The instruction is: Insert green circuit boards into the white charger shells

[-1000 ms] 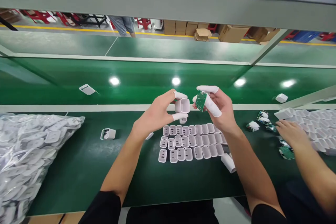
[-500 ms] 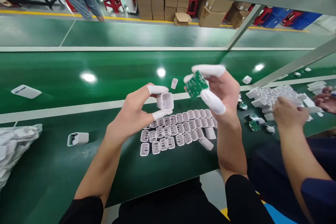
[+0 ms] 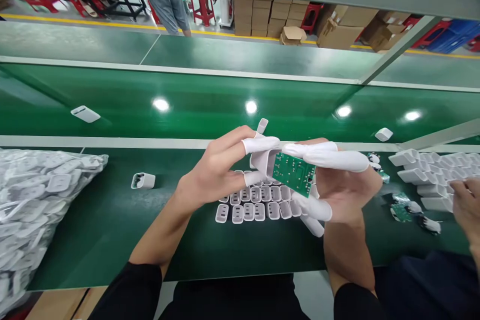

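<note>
Head view: green desk (image 3: 112, 240), entries listed from left to right.
Plastic bag (image 3: 48, 220): clear, packed with white parts, at the desk's left end.
Slotted white piece (image 3: 85, 114): lying apart, beyond the pale strip.
Lone housing (image 3: 144, 180): on its side, mouth to the left; dark and green parts show inside, so it looks filled.
Left hand (image 3: 210, 167): white covers on the fingertips; thumb and fingers pinching the white housing.
Rows of housings (image 3: 259, 211): below the hands, mouths up, slots visible within; no board made out in those in view, so these appear yet to be filled. Some are hidden.
White housing (image 3: 264, 162): held above the rows, tilted, mouth toward the right hand.
Circuit board (image 3: 293, 174): green, left end at the housing's mouth, most of its face outside; judged barely begun, if entered at all. Contact with the rim cannot be told.
Right hand (image 3: 341, 185): fingertips covered likewise, pinching the board between fingers and thumb.
Loose boards (image 3: 401, 207): near the right forearm, with white parts attached; apparently unused stock.
Stacked housings (image 3: 437, 175): far right, beside a co-worker's hand (image 3: 467, 205).
</note>
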A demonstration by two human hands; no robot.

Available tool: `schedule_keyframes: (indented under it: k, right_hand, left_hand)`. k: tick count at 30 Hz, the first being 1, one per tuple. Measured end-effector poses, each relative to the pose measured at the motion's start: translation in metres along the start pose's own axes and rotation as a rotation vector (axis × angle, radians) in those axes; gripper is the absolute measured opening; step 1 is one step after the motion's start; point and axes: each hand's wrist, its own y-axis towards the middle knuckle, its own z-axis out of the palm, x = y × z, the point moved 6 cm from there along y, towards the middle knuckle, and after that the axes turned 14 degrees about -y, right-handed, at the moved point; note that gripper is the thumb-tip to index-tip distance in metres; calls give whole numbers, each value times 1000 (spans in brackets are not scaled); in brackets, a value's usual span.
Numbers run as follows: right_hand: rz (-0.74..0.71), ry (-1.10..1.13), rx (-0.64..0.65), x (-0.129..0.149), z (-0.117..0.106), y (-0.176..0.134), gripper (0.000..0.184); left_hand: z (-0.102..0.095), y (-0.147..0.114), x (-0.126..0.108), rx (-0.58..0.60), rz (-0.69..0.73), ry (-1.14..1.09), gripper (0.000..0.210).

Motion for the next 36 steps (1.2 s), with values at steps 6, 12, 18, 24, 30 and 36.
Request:
schedule_keyframes:
  k: [6,12,18,24,30,36]
  right_hand:
    - [12,-7,-79,11,10,0,87]
    - [19,-32,-65,9,9,-3,81]
    - [-10,-35,-90,11,9,-2,78]
    - [-27,-95,-83,22,8,9,69]
    - [-45,-151,-123,26,11,15,78]
    - [-71,-225,-65,8,33,30,66]
  left_hand:
    - [-2,0,-2,-2,22,24,63]
    - [-1,-1,-1,-2,1,51,59]
    - [0,-3,-2,-1,30,41,65]
    - [1,-1,-1,14,27,41,64]
    - [1,-2,16,-39,-94,-90,45]
    - [-32,-9,31,-258,-315,-222,70]
